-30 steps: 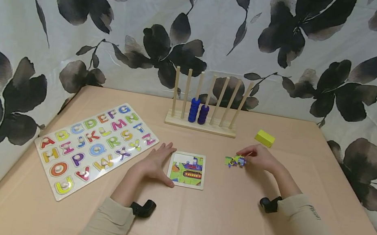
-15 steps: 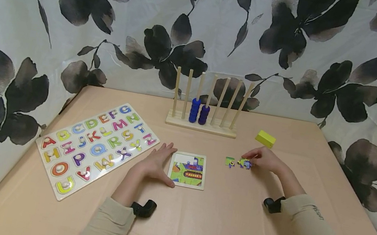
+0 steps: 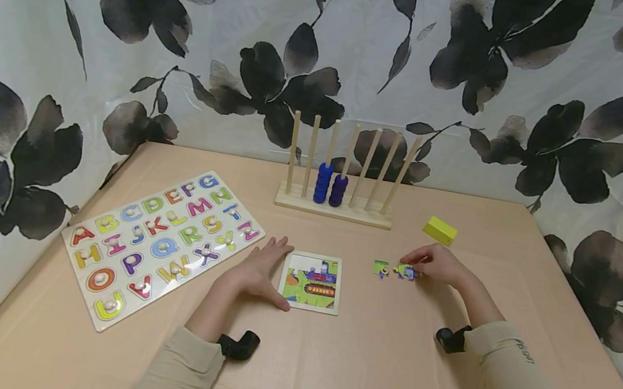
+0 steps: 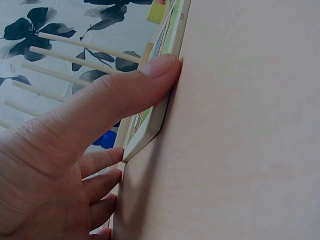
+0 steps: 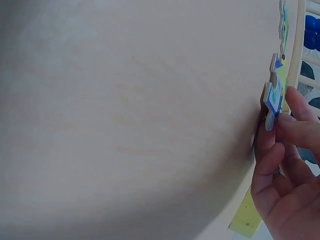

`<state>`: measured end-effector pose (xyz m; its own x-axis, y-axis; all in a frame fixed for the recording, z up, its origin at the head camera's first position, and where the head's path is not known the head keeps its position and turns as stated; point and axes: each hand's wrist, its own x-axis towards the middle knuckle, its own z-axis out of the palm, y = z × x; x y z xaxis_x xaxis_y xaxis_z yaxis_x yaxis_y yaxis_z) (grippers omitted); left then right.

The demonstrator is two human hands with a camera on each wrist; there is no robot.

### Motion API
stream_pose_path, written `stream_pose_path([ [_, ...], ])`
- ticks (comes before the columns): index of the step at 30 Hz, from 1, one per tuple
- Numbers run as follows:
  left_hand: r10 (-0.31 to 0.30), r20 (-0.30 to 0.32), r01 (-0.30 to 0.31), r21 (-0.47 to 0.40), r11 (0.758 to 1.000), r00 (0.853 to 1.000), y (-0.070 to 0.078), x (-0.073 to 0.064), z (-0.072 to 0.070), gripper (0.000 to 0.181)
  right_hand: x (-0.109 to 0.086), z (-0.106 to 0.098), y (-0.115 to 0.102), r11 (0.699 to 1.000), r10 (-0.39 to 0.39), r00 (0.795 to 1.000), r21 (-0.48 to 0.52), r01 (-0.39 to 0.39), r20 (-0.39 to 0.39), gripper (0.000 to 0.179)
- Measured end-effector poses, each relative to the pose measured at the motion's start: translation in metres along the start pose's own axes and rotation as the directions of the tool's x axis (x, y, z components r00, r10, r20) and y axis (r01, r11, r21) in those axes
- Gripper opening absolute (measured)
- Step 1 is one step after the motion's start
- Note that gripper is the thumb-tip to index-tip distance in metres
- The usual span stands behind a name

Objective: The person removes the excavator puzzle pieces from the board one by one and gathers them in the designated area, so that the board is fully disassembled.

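Along the table's [image 3: 358, 365] left edge the letter board [image 3: 130, 305] lies slantwise, probably set aside to leave the middle free. The left hand [image 3: 257, 273] is spread wide, thumb and fingertips against the left side and near-left corner of the puzzle tray [image 3: 312, 308], presumably to steady it. Behind it, close to the far edge, stands the peg stand [image 3: 345, 214]. Mid-table, a loose piece [image 3: 381, 269] lies just beside the held piece [image 3: 405, 272], which the right hand [image 3: 440, 264] pinches between thumb and fingers, likely for fine control. A yellow block [image 3: 439, 230] rests towards the far right corner.

Letters are glossy, thick and rounded; the tray pale-rimmed, square; the pegs slim plain wood with round blue beads [image 3: 322, 184]; the pieces thin, knobbed, with printed faces.
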<state>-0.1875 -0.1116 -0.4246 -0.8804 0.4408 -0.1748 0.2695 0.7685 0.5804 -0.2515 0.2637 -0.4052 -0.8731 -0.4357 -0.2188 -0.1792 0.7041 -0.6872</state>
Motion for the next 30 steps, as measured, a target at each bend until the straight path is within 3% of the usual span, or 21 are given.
stream_pose_path([
  [14,-0.009,-0.006,0.009,0.005,1.000,1.000,0.001,0.000,0.001,0.112,0.000,0.002,0.002,1.000,-0.014,0.999,-0.006,0.014,-0.034,0.022],
  [19,-0.008,-0.003,0.008,0.009,1.000,1.000,0.002,0.000,0.000,0.112,-0.001,0.007,-0.002,0.998,-0.059,0.997,-0.003,0.059,-0.046,0.024],
  [30,-0.002,-0.001,0.002,0.011,1.000,1.000,0.002,0.000,-0.001,0.113,0.006,0.027,-0.033,0.991,-0.137,0.990,-0.012,0.136,-0.033,0.025],
])
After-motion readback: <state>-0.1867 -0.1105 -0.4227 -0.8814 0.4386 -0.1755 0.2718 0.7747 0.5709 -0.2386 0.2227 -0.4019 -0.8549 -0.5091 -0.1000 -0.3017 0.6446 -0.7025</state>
